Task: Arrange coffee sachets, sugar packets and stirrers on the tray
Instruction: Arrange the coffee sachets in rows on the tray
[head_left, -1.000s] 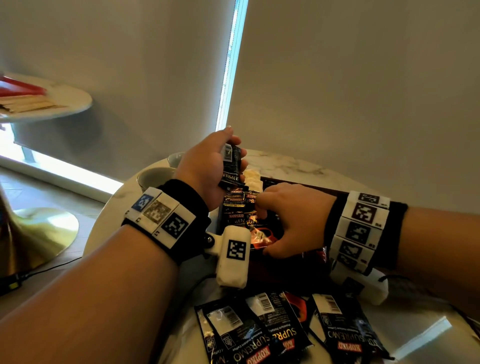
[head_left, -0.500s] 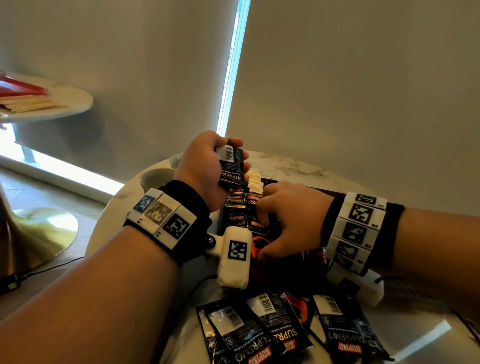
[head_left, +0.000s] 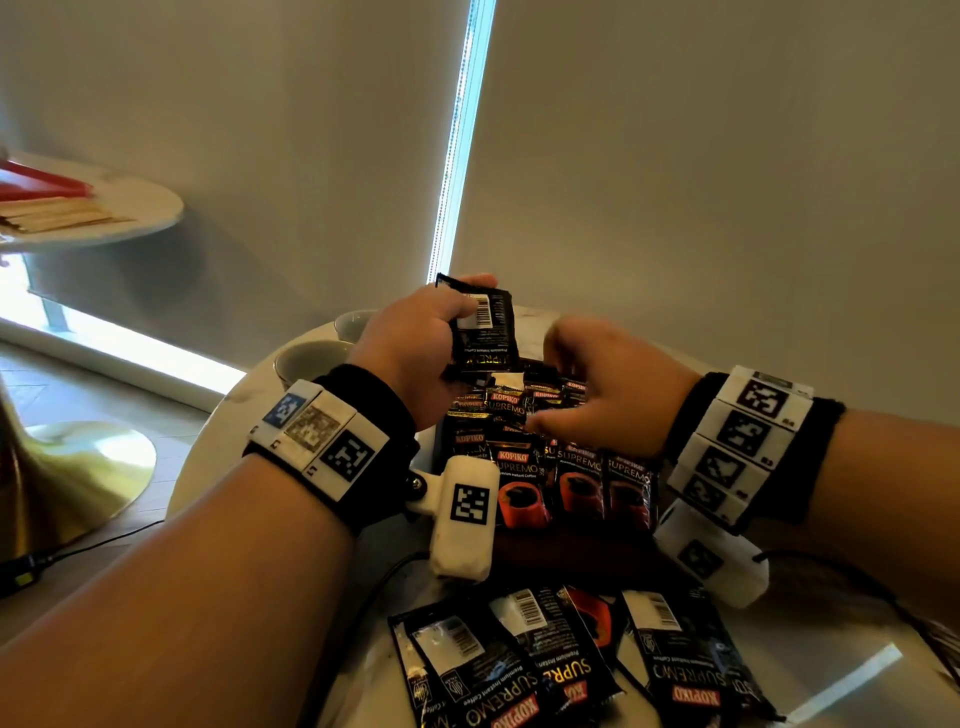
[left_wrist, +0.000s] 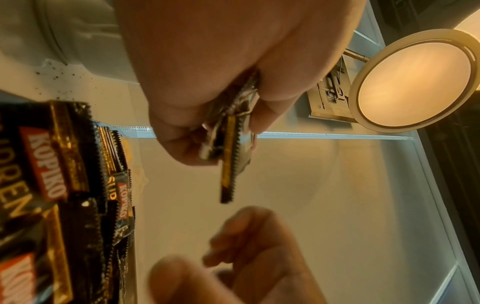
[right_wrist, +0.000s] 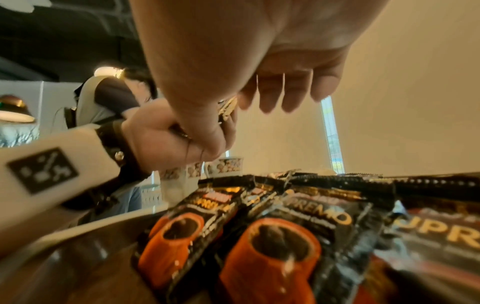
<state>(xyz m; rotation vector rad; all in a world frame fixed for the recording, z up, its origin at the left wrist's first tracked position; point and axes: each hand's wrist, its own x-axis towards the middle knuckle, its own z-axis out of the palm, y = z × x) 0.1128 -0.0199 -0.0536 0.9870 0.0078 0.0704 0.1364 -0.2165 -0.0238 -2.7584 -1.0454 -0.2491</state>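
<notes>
A: Left hand (head_left: 415, 343) grips a coffee sachet (head_left: 485, 327) above the tray (head_left: 571, 551); right hand (head_left: 613, 384) hovers, fingers relaxed, empty.

B: Risk: lowering it may disturb the overlapped sachet rows (head_left: 566, 467).

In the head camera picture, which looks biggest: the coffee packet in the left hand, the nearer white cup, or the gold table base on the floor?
1. Gold table base, biggest.
2. Coffee packet and nearer white cup: too alike to rank, since the left hand hides part of both.
</notes>
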